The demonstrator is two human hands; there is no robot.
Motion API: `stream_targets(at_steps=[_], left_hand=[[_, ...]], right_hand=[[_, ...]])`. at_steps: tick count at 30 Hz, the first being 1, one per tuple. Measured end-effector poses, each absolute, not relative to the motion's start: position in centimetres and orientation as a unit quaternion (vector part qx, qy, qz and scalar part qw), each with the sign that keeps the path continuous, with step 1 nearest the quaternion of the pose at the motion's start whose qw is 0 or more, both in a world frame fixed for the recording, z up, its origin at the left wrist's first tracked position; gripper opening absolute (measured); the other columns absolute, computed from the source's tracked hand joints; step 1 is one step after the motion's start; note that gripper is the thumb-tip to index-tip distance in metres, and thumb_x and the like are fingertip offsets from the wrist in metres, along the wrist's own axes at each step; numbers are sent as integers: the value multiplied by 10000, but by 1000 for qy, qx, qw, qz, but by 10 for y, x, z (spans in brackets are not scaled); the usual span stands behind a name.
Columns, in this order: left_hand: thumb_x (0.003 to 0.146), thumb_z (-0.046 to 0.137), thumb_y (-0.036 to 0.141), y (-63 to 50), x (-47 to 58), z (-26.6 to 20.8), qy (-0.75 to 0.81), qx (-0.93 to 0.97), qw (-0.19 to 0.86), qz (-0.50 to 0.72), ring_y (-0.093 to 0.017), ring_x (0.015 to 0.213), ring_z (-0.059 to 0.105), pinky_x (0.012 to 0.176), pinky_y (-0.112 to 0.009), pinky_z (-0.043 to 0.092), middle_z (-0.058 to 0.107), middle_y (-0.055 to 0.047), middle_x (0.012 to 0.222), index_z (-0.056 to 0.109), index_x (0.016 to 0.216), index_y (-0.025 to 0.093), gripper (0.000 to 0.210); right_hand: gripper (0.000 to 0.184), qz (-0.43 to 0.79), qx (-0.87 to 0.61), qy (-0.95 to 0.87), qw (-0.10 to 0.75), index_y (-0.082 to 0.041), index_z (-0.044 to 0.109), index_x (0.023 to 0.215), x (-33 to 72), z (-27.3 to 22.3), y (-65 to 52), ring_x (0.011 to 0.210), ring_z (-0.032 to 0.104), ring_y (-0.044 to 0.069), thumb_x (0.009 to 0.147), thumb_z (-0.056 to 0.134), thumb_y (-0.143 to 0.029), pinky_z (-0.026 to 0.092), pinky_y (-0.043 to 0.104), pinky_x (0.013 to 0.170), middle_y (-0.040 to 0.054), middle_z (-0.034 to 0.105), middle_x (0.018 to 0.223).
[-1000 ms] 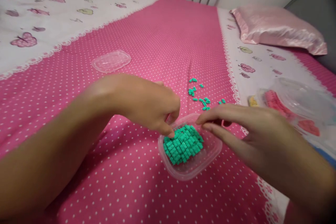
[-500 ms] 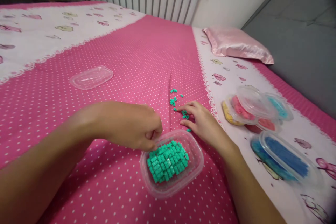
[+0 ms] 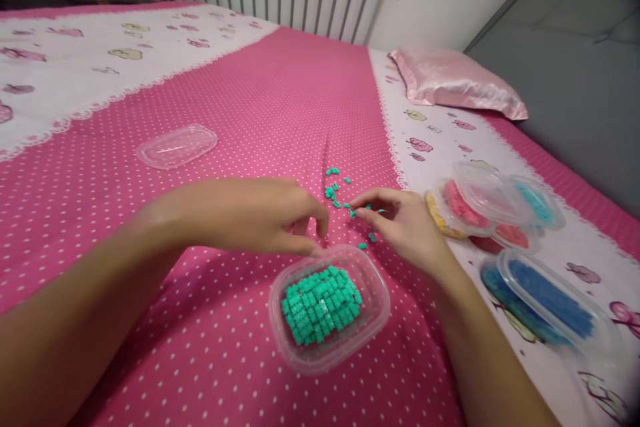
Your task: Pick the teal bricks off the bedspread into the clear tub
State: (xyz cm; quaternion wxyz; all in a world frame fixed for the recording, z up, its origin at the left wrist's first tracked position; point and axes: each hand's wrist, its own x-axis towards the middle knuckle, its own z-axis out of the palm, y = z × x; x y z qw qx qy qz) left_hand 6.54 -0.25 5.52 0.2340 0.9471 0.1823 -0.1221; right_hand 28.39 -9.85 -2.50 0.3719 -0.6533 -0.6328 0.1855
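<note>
A clear plastic container (image 3: 377,300) stands on the pink dotted cloth, with green toy building pieces (image 3: 323,307) lined up in packed rows inside. Just past its far left rim hovers my left hand (image 3: 265,217), its thumb and curled forefinger apart and nothing visible between them. My right hand (image 3: 403,223) is beyond the container, thumb and forefinger pinching a small green building piece (image 3: 353,213). Loose green pieces (image 3: 330,193) lie scattered on the cloth by its fingertips, some partly hidden behind them.
A clear lid (image 3: 177,147) lies on the bedspread at left. To the right are stacked containers (image 3: 493,197) of yellow, red and light-blue pieces, and nearer ones (image 3: 550,297) with dark-blue pieces. A pink pillow (image 3: 455,83) rests by the grey headboard (image 3: 575,67).
My left hand has moved away from the container's rim, up and to the right, and its fingers have parted. My right hand has shifted slightly right and closed on a green piece.
</note>
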Motion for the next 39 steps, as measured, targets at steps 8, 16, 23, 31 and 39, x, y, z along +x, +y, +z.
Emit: stream_targets(at_steps=[8, 16, 23, 31, 39], left_hand=[[924, 622, 354, -3, 73, 50, 135, 960, 237, 68, -90, 680, 602, 617, -225, 376, 708, 29, 781, 744, 892, 210, 191], [921, 624, 364, -1, 70, 54, 134, 961, 240, 40, -88, 670, 594, 603, -224, 371, 699, 38, 751, 751, 858, 222, 200], [895, 642, 346, -6, 69, 57, 133, 964, 227, 21, -90, 605, 562, 571, -236, 337, 670, 39, 672, 731, 774, 218, 197], [861, 724, 411, 0, 62, 60, 121, 957, 254, -76, -95, 621, 591, 543, -234, 336, 700, 58, 703, 762, 801, 263, 164], [937, 607, 395, 3, 62, 55, 139, 961, 209, -118, -101, 514, 489, 521, -287, 237, 675, 16, 658, 759, 770, 205, 295]], right_hand=[[142, 276, -539, -605, 517, -252, 742, 843, 254, 10, -122, 828, 729, 114, 809, 750, -115, 570, 227, 769, -47, 772, 869], [113, 232, -585, -651, 423, -227, 746, 855, 250, 14, -123, 712, 712, 119, 809, 748, -124, 547, 234, 678, -46, 768, 807], [123, 152, -631, -682, 335, -251, 750, 826, 241, 20, -130, 716, 687, 139, 858, 704, -142, 486, 258, 649, -32, 766, 819], [176, 58, -624, -749, 217, -230, 700, 753, 227, 19, -147, 647, 643, 155, 864, 637, -109, 398, 287, 574, -8, 681, 737], [301, 26, -571, -813, 108, -225, 613, 676, 202, 11, -165, 450, 510, 164, 674, 464, 37, 240, 333, 434, 26, 613, 651]])
